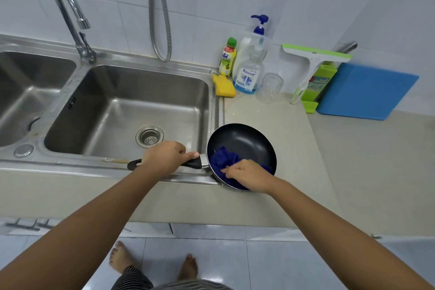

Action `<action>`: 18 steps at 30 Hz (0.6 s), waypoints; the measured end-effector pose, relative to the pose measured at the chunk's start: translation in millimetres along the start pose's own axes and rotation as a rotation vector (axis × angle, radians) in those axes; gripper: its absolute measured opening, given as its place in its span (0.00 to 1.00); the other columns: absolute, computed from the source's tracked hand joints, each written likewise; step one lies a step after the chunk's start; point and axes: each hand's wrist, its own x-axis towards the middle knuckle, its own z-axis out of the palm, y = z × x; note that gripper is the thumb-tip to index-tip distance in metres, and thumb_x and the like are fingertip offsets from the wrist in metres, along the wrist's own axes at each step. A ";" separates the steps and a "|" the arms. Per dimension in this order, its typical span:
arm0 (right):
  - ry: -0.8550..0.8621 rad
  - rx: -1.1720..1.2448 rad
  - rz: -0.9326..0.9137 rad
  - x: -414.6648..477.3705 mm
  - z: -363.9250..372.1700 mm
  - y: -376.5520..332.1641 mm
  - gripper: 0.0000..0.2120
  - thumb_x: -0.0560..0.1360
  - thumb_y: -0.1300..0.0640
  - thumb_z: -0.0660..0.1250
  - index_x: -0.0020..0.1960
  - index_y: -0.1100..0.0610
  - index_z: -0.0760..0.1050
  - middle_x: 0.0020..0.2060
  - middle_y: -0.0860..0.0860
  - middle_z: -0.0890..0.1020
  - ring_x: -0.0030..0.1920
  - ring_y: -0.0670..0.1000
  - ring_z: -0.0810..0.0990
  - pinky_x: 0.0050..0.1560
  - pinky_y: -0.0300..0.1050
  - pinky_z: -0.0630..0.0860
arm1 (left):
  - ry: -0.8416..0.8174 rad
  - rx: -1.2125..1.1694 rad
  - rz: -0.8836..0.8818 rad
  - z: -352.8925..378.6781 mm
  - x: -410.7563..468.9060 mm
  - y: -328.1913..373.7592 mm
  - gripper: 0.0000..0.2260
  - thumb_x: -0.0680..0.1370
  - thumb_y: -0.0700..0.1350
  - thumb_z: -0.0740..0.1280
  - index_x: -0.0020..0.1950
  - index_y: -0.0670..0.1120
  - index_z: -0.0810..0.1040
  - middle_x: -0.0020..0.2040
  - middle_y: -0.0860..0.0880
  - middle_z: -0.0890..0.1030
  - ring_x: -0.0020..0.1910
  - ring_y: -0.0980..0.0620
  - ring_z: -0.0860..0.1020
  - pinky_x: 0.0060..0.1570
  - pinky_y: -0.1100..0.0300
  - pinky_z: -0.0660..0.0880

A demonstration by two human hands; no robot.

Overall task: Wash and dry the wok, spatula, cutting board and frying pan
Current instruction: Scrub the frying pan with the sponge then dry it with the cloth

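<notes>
- The pale counter (270,110) ran along the tiled wall in front of you, with a steel double sink (98,106) set into its left part.
- A blue cutting board (367,92) leaned upright against the wall at the far right of the counter, well apart from your hands.
- The frying pan (244,139), dark inside, sat just right of the sink's right basin, over the join between the sink's rim and the counter. Its black handle (194,163) pointed left along the sink's front rim. Whether the pan rested fully on the counter could not be told.
- The curved tap (63,0) stood behind the divider between the two basins.
- A green and white squeegee (315,59) leaned on the wall just left of the cutting board.
- Your left hand (164,158) gripped the pan's handle, fingers curled round it and thumb stretched along it toward the pan.
- Your right hand (249,175) was inside the pan at its near side, fingers bunched on a dark blue cloth (223,158) and pressing it onto the pan's inner surface.
- A clear pump bottle (249,73) with a blue top stood by the wall behind the pan, with a green-capped bottle (227,59) just to its left.
- A clear glass (270,88) stood beside the pump bottle on its right.
- A yellow sponge (223,86) lay at the sink's far right corner, in front of the green-capped bottle.
</notes>
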 end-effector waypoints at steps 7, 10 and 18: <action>0.103 -0.433 -0.085 32.0 19.2 -7.9 0.28 0.82 0.36 0.46 0.79 0.39 0.44 0.79 0.43 0.43 0.79 0.51 0.38 0.75 0.60 0.36 | -0.030 0.067 0.065 -2.4 -7.1 0.8 0.29 0.76 0.71 0.56 0.34 0.47 0.77 0.33 0.49 0.77 0.36 0.50 0.76 0.31 0.59 0.66; 0.203 -0.567 0.063 47.7 3.5 -2.3 0.33 0.78 0.29 0.43 0.79 0.38 0.40 0.79 0.44 0.41 0.79 0.56 0.38 0.72 0.66 0.33 | -0.021 0.084 0.032 -1.0 -11.8 3.9 0.29 0.76 0.71 0.55 0.34 0.47 0.75 0.34 0.49 0.76 0.36 0.50 0.76 0.32 0.59 0.66; 0.236 -0.576 0.515 11.2 27.5 -6.6 0.36 0.81 0.37 0.47 0.80 0.58 0.46 0.75 0.63 0.61 0.73 0.62 0.63 0.70 0.56 0.63 | 0.000 0.189 -0.024 2.8 -13.4 11.5 0.32 0.74 0.73 0.52 0.36 0.45 0.75 0.37 0.48 0.77 0.39 0.48 0.77 0.35 0.59 0.69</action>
